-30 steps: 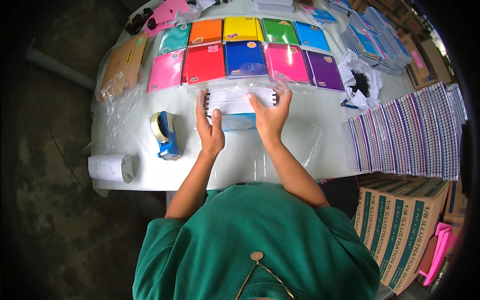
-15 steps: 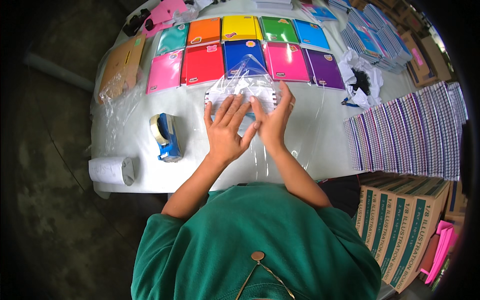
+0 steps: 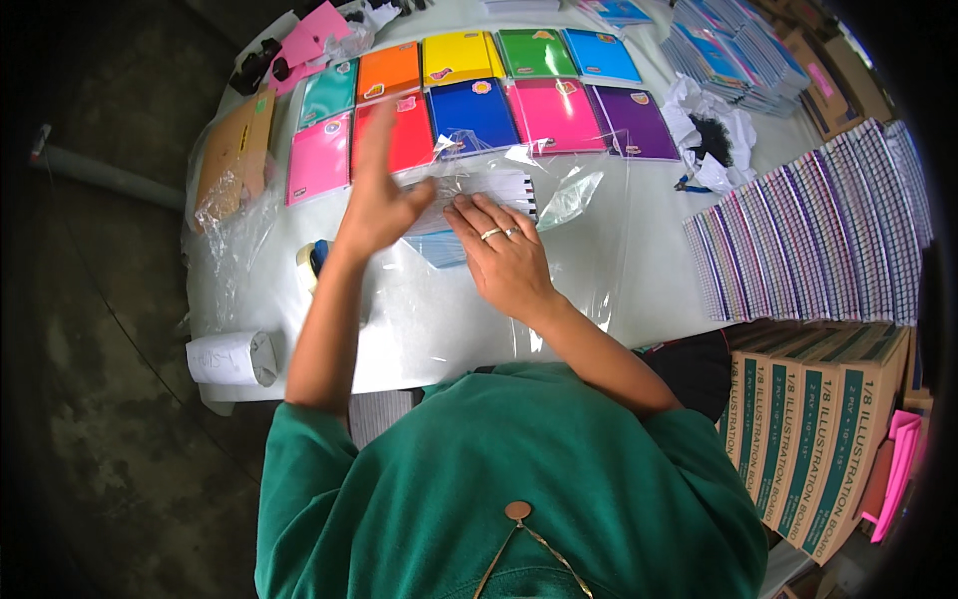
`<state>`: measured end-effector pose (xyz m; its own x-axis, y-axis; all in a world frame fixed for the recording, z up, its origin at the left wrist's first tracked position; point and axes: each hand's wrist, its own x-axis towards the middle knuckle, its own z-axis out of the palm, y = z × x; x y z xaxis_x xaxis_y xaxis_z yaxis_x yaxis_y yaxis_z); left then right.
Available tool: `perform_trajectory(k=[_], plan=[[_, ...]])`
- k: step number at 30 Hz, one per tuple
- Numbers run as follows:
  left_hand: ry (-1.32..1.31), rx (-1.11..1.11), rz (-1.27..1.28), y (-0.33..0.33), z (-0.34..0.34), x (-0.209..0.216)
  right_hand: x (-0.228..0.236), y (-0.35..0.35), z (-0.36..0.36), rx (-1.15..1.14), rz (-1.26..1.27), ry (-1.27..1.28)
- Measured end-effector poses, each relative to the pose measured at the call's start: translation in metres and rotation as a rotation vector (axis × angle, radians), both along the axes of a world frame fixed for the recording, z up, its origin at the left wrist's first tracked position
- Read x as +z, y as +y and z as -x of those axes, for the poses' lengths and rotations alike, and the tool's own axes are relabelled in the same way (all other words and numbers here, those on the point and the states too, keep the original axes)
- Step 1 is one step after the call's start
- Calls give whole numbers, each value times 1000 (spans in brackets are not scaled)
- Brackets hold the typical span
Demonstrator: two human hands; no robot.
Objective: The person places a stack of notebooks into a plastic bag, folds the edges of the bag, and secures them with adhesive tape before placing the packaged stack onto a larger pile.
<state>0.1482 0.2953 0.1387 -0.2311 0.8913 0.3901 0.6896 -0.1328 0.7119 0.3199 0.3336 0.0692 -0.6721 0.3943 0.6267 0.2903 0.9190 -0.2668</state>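
Note:
A small stack of white paper with black marks along its edge lies on the table in front of me, with light blue showing under it. Clear plastic film covers it and spreads out to the right. My right hand rests on the stack, fingers flat and close together, with rings on it. Raised at the stack's left side, my left hand is empty, its fingers stretched up and the thumb apart, a little blurred. A blue tape dispenser with a pale roll is partly hidden behind my left forearm.
Two rows of coloured spiral notebooks lie beyond the stack. On the left are a brown cardboard piece and a white paper-wrapped roll. Crumpled white paper, a long notebook row and cartons stand right.
My left hand has lifted off the stack and moved up and left. My right hand has shifted slightly left and now lies flat on the stack. The whole view has tilted a little.

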Motion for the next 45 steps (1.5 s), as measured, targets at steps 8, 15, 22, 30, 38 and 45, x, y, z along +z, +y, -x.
perform_trajectory(k=[8, 15, 22, 30, 38, 45], plan=[[-327, -33, -348, 49, 51, 63, 0, 1, -7, 18, 57, -5], [171, -60, 144, 11, -13, -8, -8, 4, 0, -29, 15, 12], [206, 46, -296, -24, -50, -52, -32, 6, 19, 10, 223, 861], [250, 112, -456, -39, -62, -75, -20, 24, 10, 16, 82, 423], [272, 1077, 42, -148, 11, -77, -22, 21, 10, -12, 87, 415], [-840, 815, 686, -200, 68, -118, -21, 16, 12, 7, 111, 395]])
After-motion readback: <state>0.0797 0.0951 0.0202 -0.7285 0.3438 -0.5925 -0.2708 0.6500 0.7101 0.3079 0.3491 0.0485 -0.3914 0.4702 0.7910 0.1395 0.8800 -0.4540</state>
